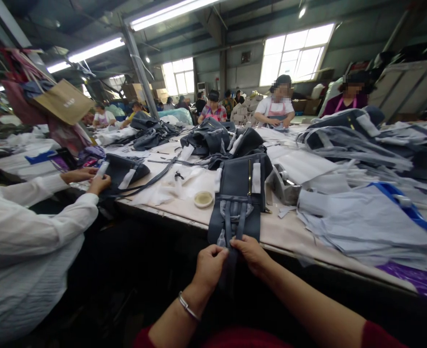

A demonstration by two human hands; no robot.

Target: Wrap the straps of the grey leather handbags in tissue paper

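A dark blue-grey bag lies at the table's front edge, its flap hanging toward me. It has a gold zipper and white wrapping on its sides. Two narrow straps run down its middle. My left hand, a silver bangle on its wrist, is closed in a pinch at the translucent wrapping by the strap ends. Close beside it, my right hand pinches a strap between thumb and finger. The exact grip of the left fingertips is partly hidden.
A round tape roll lies left of the bag, a metal box to its right. White sheets and a blue tray fill the right side. A co-worker in a white sleeve handles another bag at left.
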